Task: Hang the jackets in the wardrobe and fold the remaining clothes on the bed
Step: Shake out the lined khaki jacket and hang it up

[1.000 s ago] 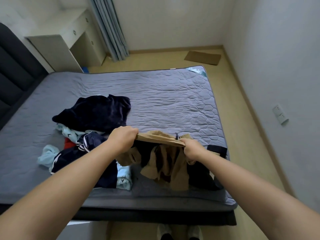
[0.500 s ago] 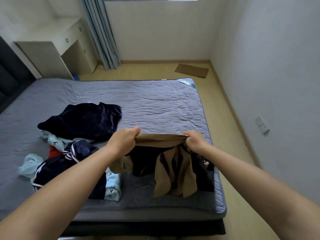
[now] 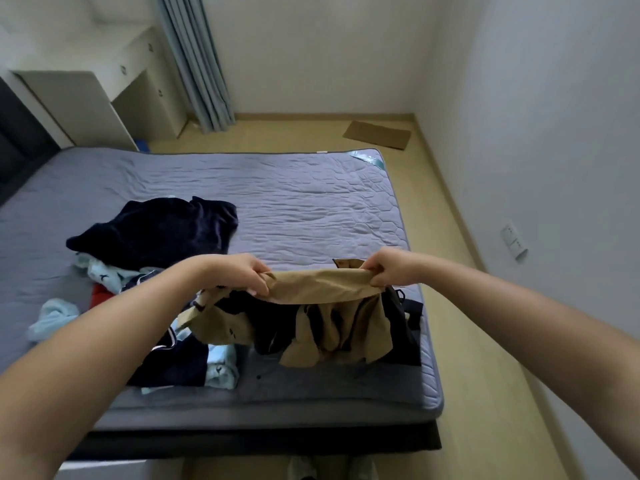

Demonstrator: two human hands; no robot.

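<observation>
1. Head view: both forearms reach forward over the bed (image 3: 311, 202), with the left hand (image 3: 242, 273) and right hand (image 3: 391, 268) about level.
2. Each grip is closed, pinching one end of the tan jacket (image 3: 322, 289) at its top edge. The rest of it hangs above the bed's near right part, beside the clothes heap (image 3: 156, 233).
3. Compared with a second ago, the hold is the same and the edge is stretched flatter.

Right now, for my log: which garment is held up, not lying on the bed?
The tan garment, gripped by left hand and right hand; the navy clothes lie untouched.
</observation>
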